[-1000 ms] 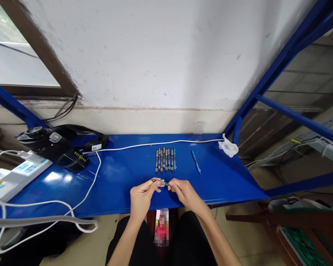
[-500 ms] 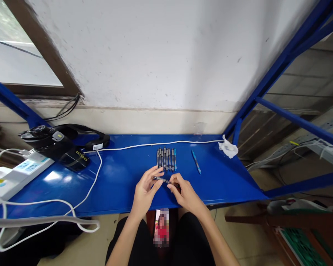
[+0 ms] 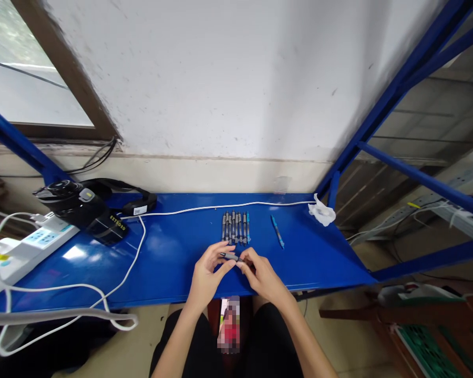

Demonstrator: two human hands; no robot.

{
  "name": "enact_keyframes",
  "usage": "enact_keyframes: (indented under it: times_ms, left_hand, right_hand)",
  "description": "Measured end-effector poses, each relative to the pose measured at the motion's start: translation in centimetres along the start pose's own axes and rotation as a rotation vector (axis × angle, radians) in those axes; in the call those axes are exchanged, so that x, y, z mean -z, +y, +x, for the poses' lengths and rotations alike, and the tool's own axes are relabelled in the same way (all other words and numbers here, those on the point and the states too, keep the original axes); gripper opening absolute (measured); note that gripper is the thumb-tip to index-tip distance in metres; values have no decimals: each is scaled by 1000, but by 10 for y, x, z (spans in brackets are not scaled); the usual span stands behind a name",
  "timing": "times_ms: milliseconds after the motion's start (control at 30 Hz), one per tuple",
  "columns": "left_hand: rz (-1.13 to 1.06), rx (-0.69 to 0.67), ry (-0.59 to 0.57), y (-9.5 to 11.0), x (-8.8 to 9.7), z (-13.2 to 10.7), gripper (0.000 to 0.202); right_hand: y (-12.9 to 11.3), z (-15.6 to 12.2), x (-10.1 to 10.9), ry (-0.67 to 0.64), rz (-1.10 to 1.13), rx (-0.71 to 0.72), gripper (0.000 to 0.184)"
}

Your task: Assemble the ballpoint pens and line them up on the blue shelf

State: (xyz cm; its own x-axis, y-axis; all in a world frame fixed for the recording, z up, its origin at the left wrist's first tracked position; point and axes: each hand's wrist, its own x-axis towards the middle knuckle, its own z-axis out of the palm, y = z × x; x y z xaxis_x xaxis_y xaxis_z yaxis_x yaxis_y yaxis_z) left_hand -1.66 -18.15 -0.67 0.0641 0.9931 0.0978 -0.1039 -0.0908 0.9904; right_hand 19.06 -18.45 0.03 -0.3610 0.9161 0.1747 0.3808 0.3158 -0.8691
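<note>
Over the blue table [image 3: 169, 257], the left hand [image 3: 207, 272] has edged toward twelve o'clock since a second ago, the right hand [image 3: 263, 273] at its three. Twelve holds a row of pens [image 3: 233, 226]; two, a lone blue pen [image 3: 277, 232]. Both hands' fingers grip a gray pen [image 3: 231, 256] between them.

A white wall [image 3: 197, 79], flecked with dark scuffs, rises beyond the back edge of the blue bench [image 3: 173, 257]; a cream band [image 3: 220, 177] runs along its foot. Past the back left corner, a brown-framed window [image 3: 27, 94] admits daylight, and bright reflections lie on the bench's left part. Blue metal beams [image 3: 405, 76] slope upward from the back right corner. Pale flooring [image 3: 339, 336] shows below the front edge.
</note>
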Motion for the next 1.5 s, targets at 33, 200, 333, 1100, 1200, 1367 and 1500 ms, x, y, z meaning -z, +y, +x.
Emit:
enact_keyframes:
  times_ms: [33,200,333,1100,1200,1367,1500]
  left_hand:
    - [-10,13,-35,1,1,0,46]
    - [78,23,-31,1,2,-2,29]
    - [126,8,14,-3,0,-2,29]
    - [126,-10,29,2,2,-6,27]
    - [103,8,35,4,2,-7,32]
    - [130,-31,76,-2,-5,-3,39]
    - [328,-118,106,12,6,-12,46]
  right_hand:
    - [-1,0,0,2,-14,3,18]
    - [-5,2,2,-14,-57,88,27]
    - [-3,0,2,17,-69,104,23]
    - [-10,-1,1,13,-84,70,16]
    - [-12,-1,2,15,-76,58,16]
    - [-10,-2,1,14,-101,49,19]
    - [-10,-1,3,24,-86,41,23]
